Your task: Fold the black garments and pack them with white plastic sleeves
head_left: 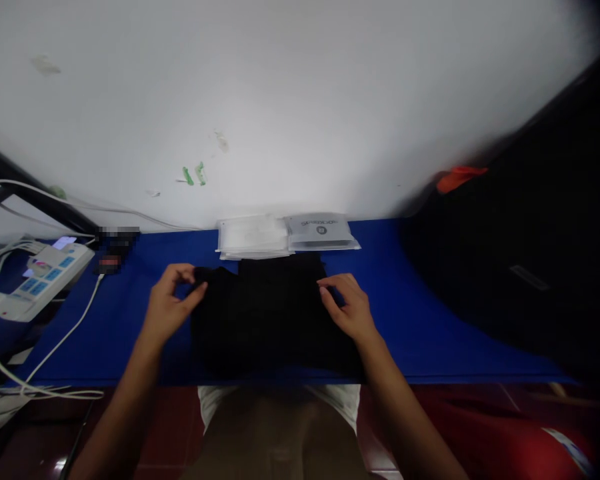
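Note:
A black cloth garment (270, 313) lies on the blue table surface (410, 320) in front of me. My left hand (173, 300) pinches its upper left corner between thumb and fingers. At the garment's upper right edge, my right hand (347, 303) has thumb and fingertips closed on the black fabric. Just behind the garment lie a stack of white plastic bags (253, 237) and a frosted bag with dark print (323, 232).
On the left are a white power strip (43, 280), white cables (75, 327) and a dark, partly pixelated object (117, 250). A large black mass (520, 227) fills the right side, with an orange piece (460, 179) by it. A white wall (300, 100) stands behind.

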The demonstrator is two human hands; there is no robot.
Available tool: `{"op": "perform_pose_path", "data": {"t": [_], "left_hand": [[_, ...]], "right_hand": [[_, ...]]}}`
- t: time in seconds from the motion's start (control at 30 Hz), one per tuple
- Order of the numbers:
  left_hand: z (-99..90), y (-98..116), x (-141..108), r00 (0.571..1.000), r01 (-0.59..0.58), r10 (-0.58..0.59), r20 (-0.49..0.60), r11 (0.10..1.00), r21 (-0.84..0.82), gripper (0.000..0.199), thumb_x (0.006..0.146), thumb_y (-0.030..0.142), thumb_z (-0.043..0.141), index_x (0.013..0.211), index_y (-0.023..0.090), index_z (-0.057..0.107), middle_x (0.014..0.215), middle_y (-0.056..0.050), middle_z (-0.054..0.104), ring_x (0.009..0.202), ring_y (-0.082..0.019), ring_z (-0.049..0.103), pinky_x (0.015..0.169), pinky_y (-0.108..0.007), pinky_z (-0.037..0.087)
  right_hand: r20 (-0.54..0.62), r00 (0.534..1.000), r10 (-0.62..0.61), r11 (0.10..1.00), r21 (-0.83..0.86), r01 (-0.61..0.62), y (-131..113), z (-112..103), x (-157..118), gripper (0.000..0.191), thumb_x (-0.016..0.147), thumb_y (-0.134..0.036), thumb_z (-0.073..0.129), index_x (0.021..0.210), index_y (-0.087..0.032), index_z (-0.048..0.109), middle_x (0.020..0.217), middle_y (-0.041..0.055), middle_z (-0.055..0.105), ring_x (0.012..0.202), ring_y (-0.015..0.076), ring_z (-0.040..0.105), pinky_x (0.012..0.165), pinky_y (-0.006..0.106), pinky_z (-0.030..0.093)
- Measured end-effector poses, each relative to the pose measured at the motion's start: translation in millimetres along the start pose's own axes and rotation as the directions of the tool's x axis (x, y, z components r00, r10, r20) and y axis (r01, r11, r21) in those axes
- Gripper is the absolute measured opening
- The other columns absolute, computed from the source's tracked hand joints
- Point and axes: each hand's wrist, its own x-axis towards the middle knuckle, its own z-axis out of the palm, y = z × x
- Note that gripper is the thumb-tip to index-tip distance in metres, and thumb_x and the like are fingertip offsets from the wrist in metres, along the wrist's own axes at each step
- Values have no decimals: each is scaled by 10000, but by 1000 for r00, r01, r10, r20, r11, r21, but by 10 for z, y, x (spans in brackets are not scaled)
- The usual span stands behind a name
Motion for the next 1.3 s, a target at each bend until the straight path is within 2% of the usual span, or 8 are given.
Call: {"op": "perform_pose_path", "data": {"t": [0.07, 0.2, 0.43, 0.67, 0.87, 1.1, 1.2, 1.3], "left_hand": [[274, 146, -115, 979, -171, 162, 122, 983, 62, 218, 858, 335, 602, 1038, 211, 596, 920, -27, 638, 879, -196, 625, 837, -336, 502], [543, 269, -275, 782, -444, 322, 534, 889, 115, 263, 934, 299, 548, 1181, 229, 601, 1058, -60, 685, 998, -249, 621, 963, -456, 449], [363, 73, -450, 992, -121, 107, 74, 967, 222, 215, 967, 350, 486, 1119, 220, 564, 1102, -93, 602, 1072, -254, 575, 955, -436, 481], [454, -187, -654, 989, 95, -130, 69, 923, 374, 432, 833, 565, 623, 1011, 172, 613, 1314, -183, 436, 1286, -415, 355, 1031, -627, 368], [445, -176, -514, 996, 55, -76, 44, 929, 367, 160, 819, 344, 644, 767, 205, 584, 1271, -127, 513, 1242, -396, 409, 995, -630, 375], [228, 83, -186, 980, 56, 4, -201, 955, 291, 144, 818, 245, 622, 823, 225, 480, 1093, -80, 602, 1087, -283, 561, 930, -475, 466], [335, 232, -170, 980, -136, 161, -114, 970, 199, 110, 852, 215, 602, 899, 221, 502, 1057, -67, 606, 1019, -236, 593, 899, -415, 487], [549, 324, -224, 898, -389, 343, 276, 912, 130, 181, 848, 211, 634, 1014, 222, 563, 1170, -89, 597, 1118, -260, 566, 956, -435, 460]], "right_hand": [[10, 1000, 10, 1000, 4, -10, -4, -4, -1, 107, 927, -215, 537, 979, -246, 625, 883, 41, 684, 827, 219, 623, 787, 413, 501], [42, 998, 44, 999, -1, -44, -11, -9, -2, 113, 935, -252, 526, 972, -252, 633, 878, 50, 687, 829, 234, 627, 790, 433, 503], [63, 997, 39, 999, 19, -40, -9, 2, 2, 113, 940, -256, 529, 976, -252, 636, 872, 49, 678, 830, 233, 622, 776, 417, 505], [60, 998, 31, 999, 8, -31, 18, 19, -12, 105, 944, -244, 536, 972, -244, 637, 861, 44, 669, 827, 225, 609, 762, 400, 498], [73, 996, 52, 999, -5, -52, 9, 18, -2, 113, 956, -269, 519, 956, -252, 630, 853, 48, 666, 819, 231, 609, 754, 410, 502], [85, 993, 82, 997, -7, -82, 28, 20, -9, 149, 962, -304, 495, 948, -257, 635, 852, 52, 667, 813, 234, 610, 756, 412, 505], [95, 992, 83, 997, -4, -83, 19, 18, -3, 151, 961, -302, 495, 937, -252, 635, 836, 50, 663, 805, 232, 608, 741, 401, 504], [107, 991, 75, 997, -6, -75, 13, 15, -2, 140, 961, -285, 498, 941, -249, 632, 840, 47, 664, 802, 226, 606, 743, 396, 500]]}}
